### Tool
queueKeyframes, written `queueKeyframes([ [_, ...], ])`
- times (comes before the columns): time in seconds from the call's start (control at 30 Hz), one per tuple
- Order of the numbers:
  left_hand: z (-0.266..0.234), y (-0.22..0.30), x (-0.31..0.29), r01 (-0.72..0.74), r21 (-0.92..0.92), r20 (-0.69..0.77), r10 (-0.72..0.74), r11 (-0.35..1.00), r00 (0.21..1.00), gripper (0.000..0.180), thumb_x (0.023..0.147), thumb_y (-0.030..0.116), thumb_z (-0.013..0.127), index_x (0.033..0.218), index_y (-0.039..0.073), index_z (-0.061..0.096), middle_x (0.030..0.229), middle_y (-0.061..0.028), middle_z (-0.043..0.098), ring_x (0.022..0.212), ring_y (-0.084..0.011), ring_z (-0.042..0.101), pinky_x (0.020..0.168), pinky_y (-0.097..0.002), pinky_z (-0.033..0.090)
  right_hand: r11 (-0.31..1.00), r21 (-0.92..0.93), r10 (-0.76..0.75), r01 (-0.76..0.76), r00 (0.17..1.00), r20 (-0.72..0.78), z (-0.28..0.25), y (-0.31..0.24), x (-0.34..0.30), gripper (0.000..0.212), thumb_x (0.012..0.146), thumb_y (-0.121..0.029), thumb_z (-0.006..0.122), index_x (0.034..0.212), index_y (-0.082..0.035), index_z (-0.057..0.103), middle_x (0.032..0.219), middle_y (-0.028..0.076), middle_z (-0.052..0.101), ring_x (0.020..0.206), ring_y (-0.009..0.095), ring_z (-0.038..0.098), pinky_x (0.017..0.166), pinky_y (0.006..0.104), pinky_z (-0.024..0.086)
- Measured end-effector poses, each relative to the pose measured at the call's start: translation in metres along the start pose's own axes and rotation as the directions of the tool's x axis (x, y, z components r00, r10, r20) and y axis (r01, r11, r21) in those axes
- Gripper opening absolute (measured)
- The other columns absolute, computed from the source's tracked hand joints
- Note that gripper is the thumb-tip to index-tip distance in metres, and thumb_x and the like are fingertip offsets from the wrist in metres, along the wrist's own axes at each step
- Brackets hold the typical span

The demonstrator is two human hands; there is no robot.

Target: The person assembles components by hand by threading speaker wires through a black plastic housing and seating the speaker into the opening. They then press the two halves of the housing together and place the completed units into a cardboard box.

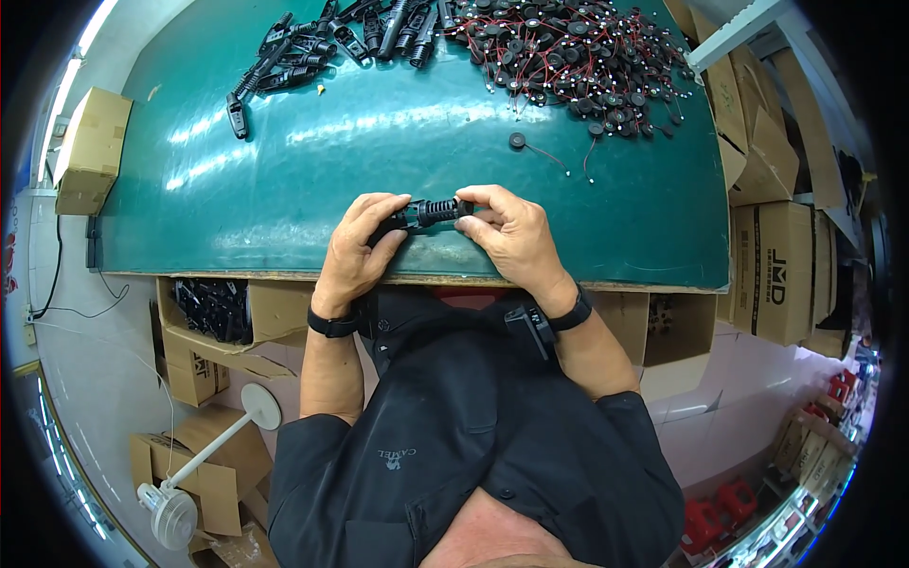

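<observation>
The work appears to be at a middle stage on one piece: a ribbed black tube (436, 214) is held above the near part of the green table (379, 166), between the two hands. Its left end is grasped by the curled fingers and thumb of the left hand (365, 241), and its right end is pinched between the thumb and fingertips of the right hand (507, 229). Whether a separate part is being pressed onto that right end cannot be told, as it is partly covered by the fingers; the piece is therefore judged unfinished. At the far side, a heap of similar black pieces (393, 33) is seen beside a large pile of discs (578, 57) with red wires, and a single disc (517, 141) is set apart, near the pile, with its wire trailing. Whether the heaped pieces are finished or waiting cannot be made out. Black parts are also held in a carton (284, 312) below the table edge. By the size of the disc pile, much seems to be left.
</observation>
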State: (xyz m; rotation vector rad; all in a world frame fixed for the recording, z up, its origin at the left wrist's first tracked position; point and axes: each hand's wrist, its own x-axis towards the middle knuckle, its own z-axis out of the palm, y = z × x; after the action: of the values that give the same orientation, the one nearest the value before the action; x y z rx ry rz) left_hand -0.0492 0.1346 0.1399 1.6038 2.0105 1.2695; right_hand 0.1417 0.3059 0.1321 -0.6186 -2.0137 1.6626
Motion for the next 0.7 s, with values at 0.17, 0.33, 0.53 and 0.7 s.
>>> queueKeyframes([
  [0.17, -0.0001, -0.0003, -0.0004, 0.005, -0.012, 0.002, -0.005, 1.0, 1.0, 0.048, 0.085, -0.007, 0.076, 0.132, 0.003, 0.071, 0.125, -0.0159, 0.071, 0.115, -0.0327, 0.069, 0.099, -0.0396, 0.056, 0.99, -0.055, -0.13, 0.128, 0.991, -0.038, -0.0021, 0.0019, -0.0002, 0.032, 0.09, 0.006, 0.079, 0.121, -0.003, 0.076, 0.111, 0.005, 0.071, 0.087, 0.011, 0.072, 0.076, 0.0247, 0.06],
  [0.33, -0.0013, -0.0007, -0.0009, -0.001, 0.0, 0.004, 0.001, 1.0, 1.0, 0.049, 0.085, -0.007, 0.076, 0.133, 0.003, 0.07, 0.125, -0.0162, 0.071, 0.114, -0.0326, 0.07, 0.099, -0.0391, 0.056, 0.991, -0.001, -0.133, 0.133, 0.99, -0.041, -0.0017, 0.0013, -0.0002, 0.032, 0.09, 0.007, 0.079, 0.12, -0.002, 0.076, 0.113, 0.006, 0.068, 0.092, 0.012, 0.071, 0.076, 0.025, 0.061],
  [0.53, 0.0013, -0.0021, 0.0, 0.013, -0.057, -0.008, -0.013, 0.998, 1.0, 0.047, 0.084, -0.005, 0.077, 0.13, 0.001, 0.07, 0.122, -0.017, 0.072, 0.111, -0.0325, 0.07, 0.098, -0.0389, 0.056, 0.99, -0.018, -0.139, 0.138, 0.988, -0.065, -0.0024, 0.0027, -0.0009, 0.031, 0.09, 0.008, 0.077, 0.12, -0.002, 0.076, 0.115, 0.006, 0.068, 0.094, 0.013, 0.071, 0.081, 0.026, 0.063],
  [0.7, -0.0008, -0.0008, -0.0006, 0.038, -0.068, 0.001, -0.038, 0.997, 0.999, 0.044, 0.083, -0.004, 0.079, 0.125, -0.001, 0.07, 0.118, -0.017, 0.073, 0.109, -0.0326, 0.071, 0.096, -0.039, 0.056, 0.989, 0.03, -0.142, 0.144, 0.987, -0.072, -0.0024, -0.0003, -0.0013, 0.029, 0.092, 0.009, 0.075, 0.118, -0.002, 0.076, 0.117, 0.006, 0.068, 0.098, 0.014, 0.072, 0.084, 0.0267, 0.064],
])
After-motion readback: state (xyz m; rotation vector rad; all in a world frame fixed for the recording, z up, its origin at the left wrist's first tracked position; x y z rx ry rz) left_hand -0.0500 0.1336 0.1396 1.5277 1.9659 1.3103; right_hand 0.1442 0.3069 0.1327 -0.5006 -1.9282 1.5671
